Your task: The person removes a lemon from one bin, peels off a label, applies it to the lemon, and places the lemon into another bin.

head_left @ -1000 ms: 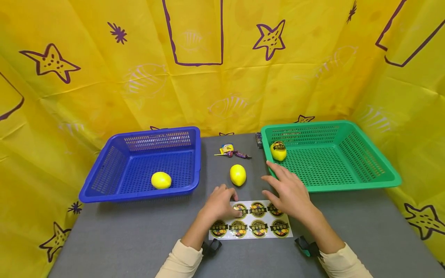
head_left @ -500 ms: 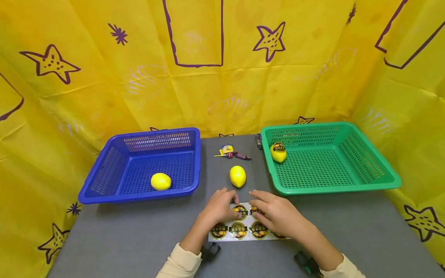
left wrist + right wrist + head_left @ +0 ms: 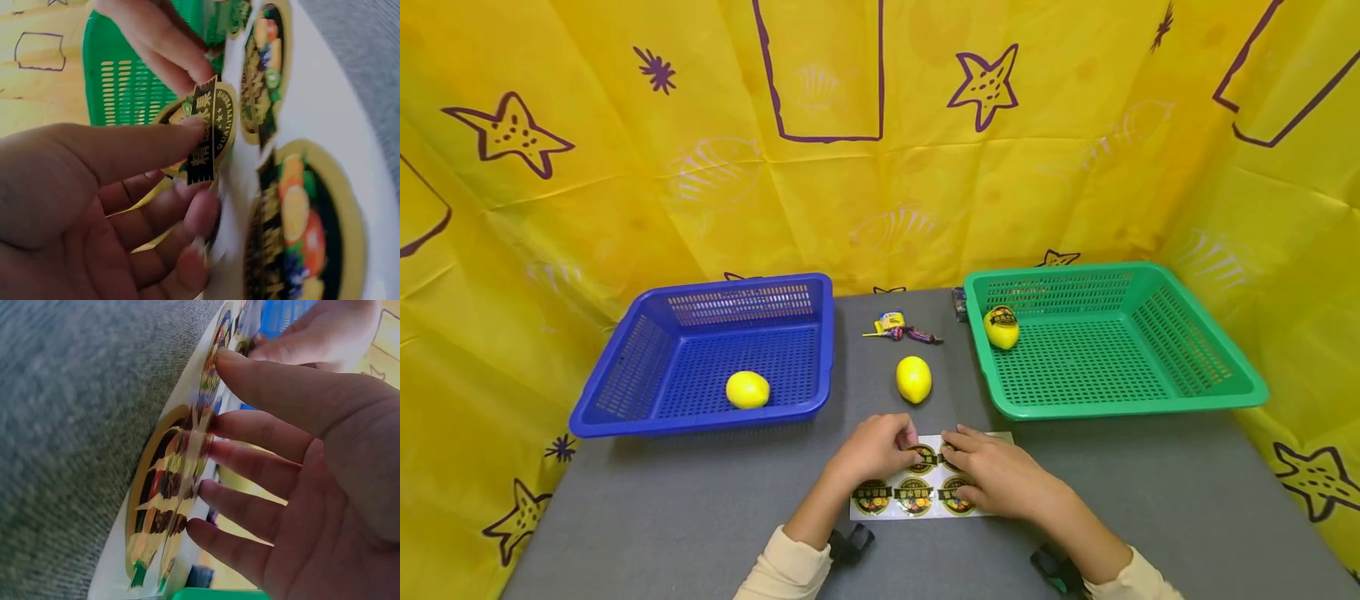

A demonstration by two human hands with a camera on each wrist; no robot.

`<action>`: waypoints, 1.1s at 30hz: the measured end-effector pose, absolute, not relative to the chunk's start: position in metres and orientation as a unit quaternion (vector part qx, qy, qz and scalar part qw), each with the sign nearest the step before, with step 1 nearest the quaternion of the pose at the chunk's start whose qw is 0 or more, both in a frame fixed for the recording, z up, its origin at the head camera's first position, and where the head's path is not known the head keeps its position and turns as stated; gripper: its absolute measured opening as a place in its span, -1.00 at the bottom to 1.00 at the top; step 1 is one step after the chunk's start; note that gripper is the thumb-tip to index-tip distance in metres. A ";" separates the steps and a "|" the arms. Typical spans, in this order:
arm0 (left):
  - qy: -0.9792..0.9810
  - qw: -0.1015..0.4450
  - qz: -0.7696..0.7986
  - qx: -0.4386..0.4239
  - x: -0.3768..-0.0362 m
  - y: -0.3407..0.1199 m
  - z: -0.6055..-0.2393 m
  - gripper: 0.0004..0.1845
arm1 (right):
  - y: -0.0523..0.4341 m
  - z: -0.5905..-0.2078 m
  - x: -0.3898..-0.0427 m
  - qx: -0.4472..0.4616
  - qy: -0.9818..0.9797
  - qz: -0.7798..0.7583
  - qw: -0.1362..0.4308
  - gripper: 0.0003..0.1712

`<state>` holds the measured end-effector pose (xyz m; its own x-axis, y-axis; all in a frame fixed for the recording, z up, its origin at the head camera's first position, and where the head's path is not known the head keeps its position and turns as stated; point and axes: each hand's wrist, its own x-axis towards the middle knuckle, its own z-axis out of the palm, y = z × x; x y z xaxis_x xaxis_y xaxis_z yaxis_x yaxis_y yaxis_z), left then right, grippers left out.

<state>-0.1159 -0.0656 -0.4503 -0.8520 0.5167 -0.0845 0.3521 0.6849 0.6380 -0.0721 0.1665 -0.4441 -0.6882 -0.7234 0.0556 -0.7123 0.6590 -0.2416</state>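
While your left hand (image 3: 876,447) pinches one round sticker (image 3: 203,134) between thumb and fingers (image 3: 187,215), lifting its edge off the sticker sheet (image 3: 917,492), your right hand (image 3: 992,472) lies on the same sheet with its fingers (image 3: 250,456) straight and pressing the paper down. That sheet lies flat on the grey bench (image 3: 662,517), just on your side of the loose lemon (image 3: 913,378), and both hands meet at its far edge. From the left wrist view, the peeled sticker stands partly clear of the white backing, with other stickers beside it on the sheet. Left of the loose lemon sits a blue basket (image 3: 625,379) with a second lemon (image 3: 747,389) inside. Right of it sits a green basket (image 3: 1217,367), holding a lemon that carries a sticker (image 3: 1002,327) near its back left corner. Beyond the loose lemon lie a few wrapped sweets (image 3: 901,330). Yellow cloth (image 3: 625,208) printed with purple stars hangs behind and beside the bench.
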 end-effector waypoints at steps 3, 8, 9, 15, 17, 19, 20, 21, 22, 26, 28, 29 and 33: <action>0.892 0.150 0.357 0.232 -0.117 -0.067 -0.451 -0.81 | 0.166 -0.446 -0.072 -0.391 0.911 -0.131 0.025 -0.41; 0.843 0.175 0.469 0.196 -0.120 -0.069 -0.454 -0.88 | 0.165 -0.448 -0.075 -0.385 0.911 -0.149 0.025 -0.46; 0.829 0.172 0.500 0.184 -0.122 -0.069 -0.455 -0.89 | 0.164 -0.448 -0.076 -0.384 0.910 -0.153 0.021 -0.50; 0.743 0.083 0.657 0.103 -0.141 -0.064 -0.457 -0.84 | 0.157 -0.449 -0.087 -0.350 0.913 -0.207 -0.016 -0.84; 0.728 0.053 0.679 0.076 -0.149 -0.062 -0.456 -0.82 | 0.152 -0.449 -0.092 -0.315 0.918 -0.239 -0.023 -0.84; 0.717 0.034 0.694 0.058 -0.157 -0.060 -0.455 -0.79 | 0.147 -0.448 -0.098 -0.265 0.924 -0.275 -0.017 -0.79; 0.711 0.029 0.701 0.049 -0.161 -0.059 -0.455 -0.78 | 0.144 -0.447 -0.101 -0.239 0.924 -0.298 -0.010 -0.72; 0.705 0.026 0.707 0.044 -0.165 -0.058 -0.455 -0.77 | 0.142 -0.447 -0.105 -0.212 0.922 -0.324 -0.001 -0.63; 0.702 0.025 0.710 0.038 -0.169 -0.058 -0.454 -0.77 | 0.140 -0.447 -0.109 -0.188 0.918 -0.350 0.009 -0.55; 0.696 0.026 0.717 0.019 -0.181 -0.056 -0.454 -0.74 | 0.134 -0.449 -0.129 -0.114 0.883 -0.452 0.052 -0.43; 0.698 0.026 0.715 0.014 -0.184 -0.057 -0.455 -0.74 | 0.131 -0.450 -0.138 -0.093 0.865 -0.489 0.061 -0.43; 0.699 0.025 0.715 0.014 -0.185 -0.057 -0.456 -0.75 | 0.129 -0.451 -0.142 -0.083 0.858 -0.502 0.063 -0.43; 0.703 0.032 0.710 0.016 -0.184 -0.057 -0.456 -0.76 | 0.122 -0.448 -0.155 -0.054 0.850 -0.521 0.052 -0.45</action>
<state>-0.1844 -0.0566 -0.4561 -0.9975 0.0670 -0.0221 -0.0227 -0.0085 0.9997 -0.1552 0.1221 -0.4485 -0.9888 -0.1455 -0.0320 -0.0376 0.4518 -0.8913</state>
